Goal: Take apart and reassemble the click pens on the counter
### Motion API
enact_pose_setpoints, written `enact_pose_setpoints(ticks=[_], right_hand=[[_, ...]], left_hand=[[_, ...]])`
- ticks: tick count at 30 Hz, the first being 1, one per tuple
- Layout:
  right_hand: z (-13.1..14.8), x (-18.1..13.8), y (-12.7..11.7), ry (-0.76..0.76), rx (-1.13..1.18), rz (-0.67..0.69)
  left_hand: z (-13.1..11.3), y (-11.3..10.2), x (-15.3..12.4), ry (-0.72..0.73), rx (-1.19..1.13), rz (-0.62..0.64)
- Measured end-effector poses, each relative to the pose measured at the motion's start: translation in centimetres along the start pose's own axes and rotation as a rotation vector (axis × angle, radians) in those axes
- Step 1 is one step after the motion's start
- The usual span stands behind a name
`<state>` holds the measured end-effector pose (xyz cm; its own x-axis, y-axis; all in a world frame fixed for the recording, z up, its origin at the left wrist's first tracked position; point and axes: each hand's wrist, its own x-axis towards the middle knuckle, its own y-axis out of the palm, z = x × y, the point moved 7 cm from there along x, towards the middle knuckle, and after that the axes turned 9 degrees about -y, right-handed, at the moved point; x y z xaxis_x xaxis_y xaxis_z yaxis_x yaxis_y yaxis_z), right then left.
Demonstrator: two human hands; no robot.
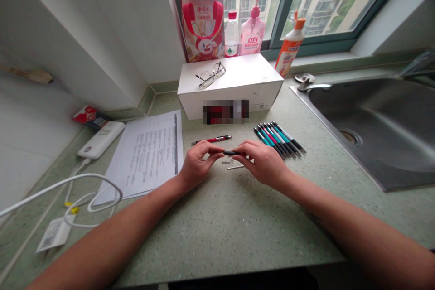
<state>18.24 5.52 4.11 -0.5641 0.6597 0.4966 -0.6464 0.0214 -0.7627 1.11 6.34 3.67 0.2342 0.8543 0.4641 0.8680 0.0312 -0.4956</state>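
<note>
Over the countertop, my left hand (201,161) and my right hand (260,161) pinch a short black pen part (231,153) between them, one at each end. Just behind my left fingers lies a red pen (215,139) with dark ends. A thin silvery rod (235,167) lies below my right fingertips, its right end hidden by the hand. Tiny loose parts (225,161) rest under the black piece, too small to name. Behind my right hand several click pens (277,139) in teal, red and white lie side by side in a slanted row.
A white box (231,74) with eyeglasses (211,74) on top stands behind. Printed sheets (146,154), a white power bank (101,139) and a looped cable (91,176) lie left. The steel sink (374,136) is right. Bottles and bags (204,22) stand by the window.
</note>
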Motion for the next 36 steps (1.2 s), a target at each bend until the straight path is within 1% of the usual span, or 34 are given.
enact_pose_setpoints(ticks=[5,9,11,14,16,18,21,22,25,27,30,32,34,36], right_hand=[[0.5,0.1,-0.5,-0.05,-0.039,-0.065],[1.0,0.1,-0.8,-0.074,-0.098,-0.086],[0.8,0.1,-0.5,-0.015,-0.079,-0.053],[-0.2,-0.1,0.3,0.141,-0.02,0.045],[-0.5,-0.2,0.9,0.191,0.013,0.099],[-0.5,-0.2,1.0,0.187,0.043,0.088],[-0.5,-0.1,0.6,0.178,0.102,0.018],[-0.5,-0.2,0.6,0.187,0.114,0.015],[-0.8,-0.2,1.0,0.22,0.102,0.08],[-0.8,-0.2,1.0,0.221,0.08,0.094],[-0.8,-0.1,0.7,0.219,0.098,0.051],[-0.7,-0.1,0.8,0.218,0.136,0.054],[-0.6,-0.1,0.8,0.198,0.149,0.056],[-0.3,-0.1,0.6,0.162,0.13,0.019]], left_hand=[[0.8,0.1,0.0,-0.091,-0.067,0.024],[0.9,0.2,0.0,-0.103,-0.087,0.033],[0.8,0.1,0.0,-0.098,-0.082,0.027],[0.6,-0.1,0.0,-0.086,-0.081,0.013],[0.5,-0.1,0.0,-0.073,-0.083,0.014],[0.4,0.0,0.0,-0.063,-0.082,0.016],[0.4,-0.1,0.0,-0.061,-0.081,0.011],[0.4,-0.1,0.0,-0.062,-0.081,0.009],[0.4,0.0,0.0,-0.066,-0.077,0.015],[0.3,0.0,0.0,-0.067,-0.077,0.018],[0.2,-0.1,0.0,-0.057,-0.086,0.017],[0.0,0.0,0.0,-0.045,-0.092,0.023],[-0.1,0.0,0.0,-0.038,-0.091,0.033],[-0.1,0.1,0.0,-0.045,-0.088,0.033]])
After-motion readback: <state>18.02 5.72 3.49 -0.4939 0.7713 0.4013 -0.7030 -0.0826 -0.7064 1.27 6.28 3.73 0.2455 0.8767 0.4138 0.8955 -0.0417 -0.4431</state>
